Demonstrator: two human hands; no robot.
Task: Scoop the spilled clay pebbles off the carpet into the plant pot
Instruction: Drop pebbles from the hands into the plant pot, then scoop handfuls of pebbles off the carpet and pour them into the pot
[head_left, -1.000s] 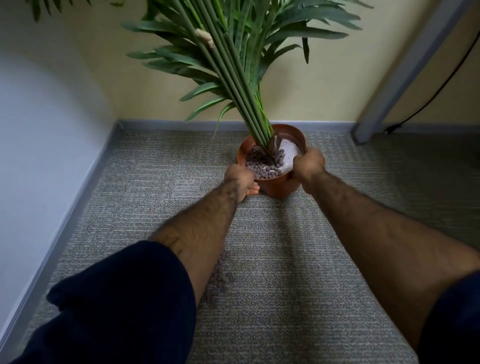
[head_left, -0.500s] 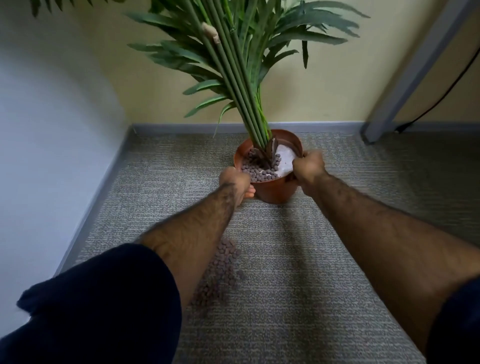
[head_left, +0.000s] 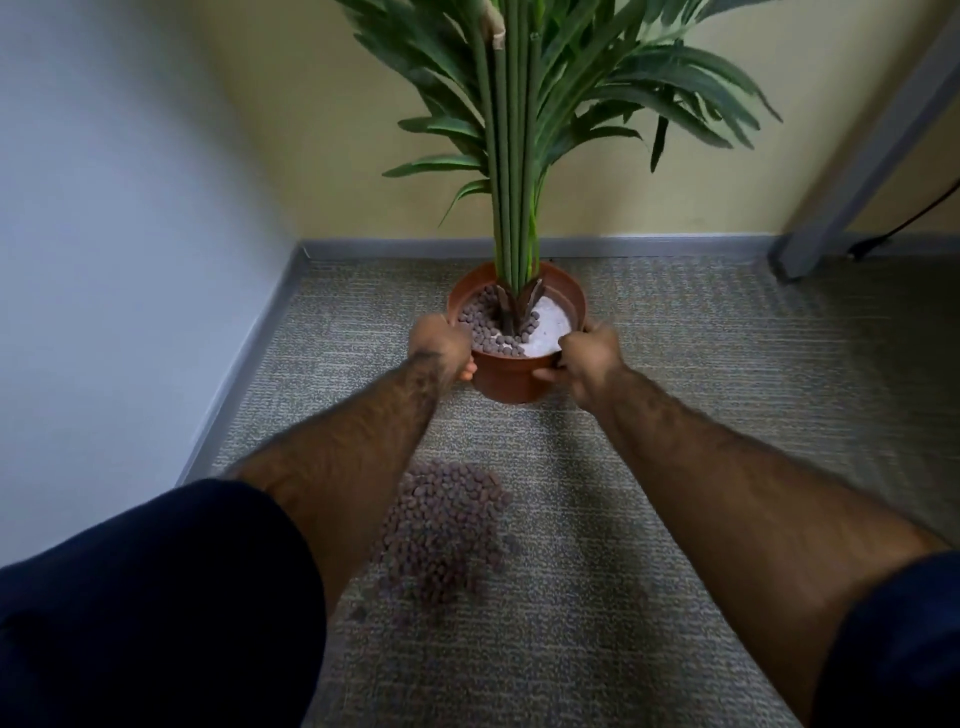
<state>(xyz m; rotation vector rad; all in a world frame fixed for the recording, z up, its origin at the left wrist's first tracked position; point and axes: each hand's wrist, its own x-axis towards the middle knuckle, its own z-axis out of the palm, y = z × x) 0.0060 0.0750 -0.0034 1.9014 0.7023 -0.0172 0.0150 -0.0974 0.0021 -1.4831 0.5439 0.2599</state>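
Terracotta-coloured plastic, by the look of it, makes up the plant pot, and in the head view, the only one, it now stands upright on the carpet, where a second ago it leaned to the left with its stems slanting; the stems now rise nearly straight from the middle of the pot. With that shift the view has also opened onto the near floor, so the spilled clay pebbles, half hidden behind the left forearm before, now show as a broad loose heap between the two forearms, well apart from the pot and nearer the person. I judge this to mean the pot has been set right and steadied first, while the scooping itself has not begun: the heap looks whole, and inside the pot only the left part of the surface carries pebbles, the right part showing bare white filler. The left hand is curled around the left side of the rim, fingers bent and pressed to the pot wall, fingertips showing just under the rim. The right hand is clenched on the right side of the rim, thumb over the top edge and fingers wrapped beneath. Both hands grip the pot and nothing else; neither touches a pebble on the carpet.
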